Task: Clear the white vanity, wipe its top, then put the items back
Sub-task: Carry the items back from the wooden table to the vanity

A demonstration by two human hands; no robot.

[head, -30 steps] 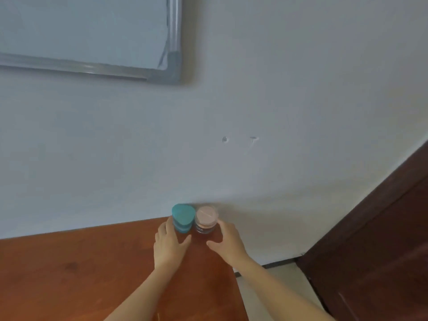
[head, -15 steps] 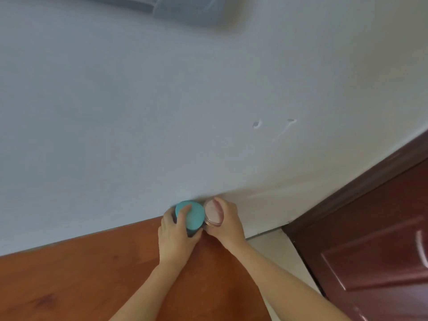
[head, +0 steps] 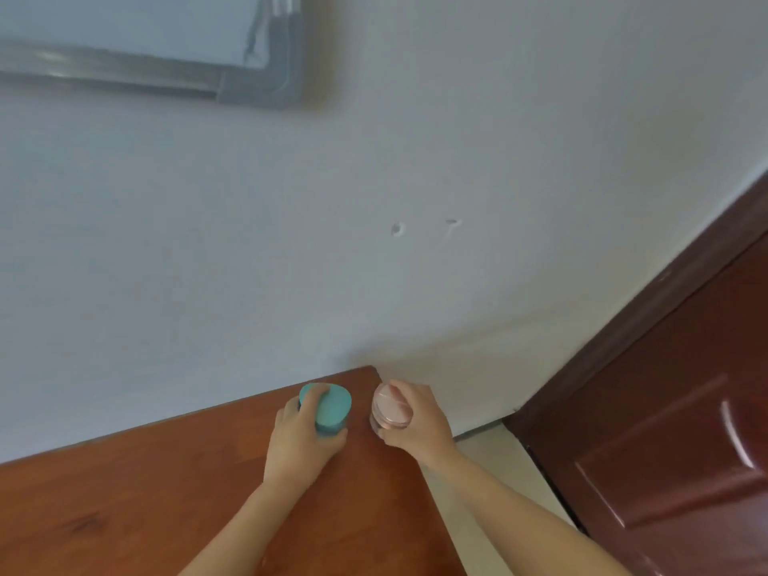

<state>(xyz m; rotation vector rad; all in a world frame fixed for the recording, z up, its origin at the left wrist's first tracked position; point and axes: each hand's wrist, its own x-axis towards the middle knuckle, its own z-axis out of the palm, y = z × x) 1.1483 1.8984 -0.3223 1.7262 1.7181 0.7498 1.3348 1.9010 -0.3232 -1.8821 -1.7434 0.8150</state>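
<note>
My left hand [head: 301, 434] grips a teal jar [head: 332, 407] with a rounded lid, fingers curled over its top and thumb at its base. A clear jar with a pink lid [head: 388, 407] is held in my right hand [head: 419, 421], tilted, with the fingers wrapped over its right side. Both jars are near the far right corner of a brown wooden tabletop [head: 166, 492]. Whether they rest on the wood or are lifted off it I cannot tell. The white vanity is not in view.
A pale wall [head: 374, 201] runs right behind the table. A framed whiteboard [head: 166, 43] hangs at the upper left. A dark red-brown door [head: 665, 430] stands at the right, with a strip of light floor [head: 490, 451] between it and the table.
My hands went from resting beside the jars to gripping them. The two jars, touching before, are now apart and nearer to me, away from the wall.
</note>
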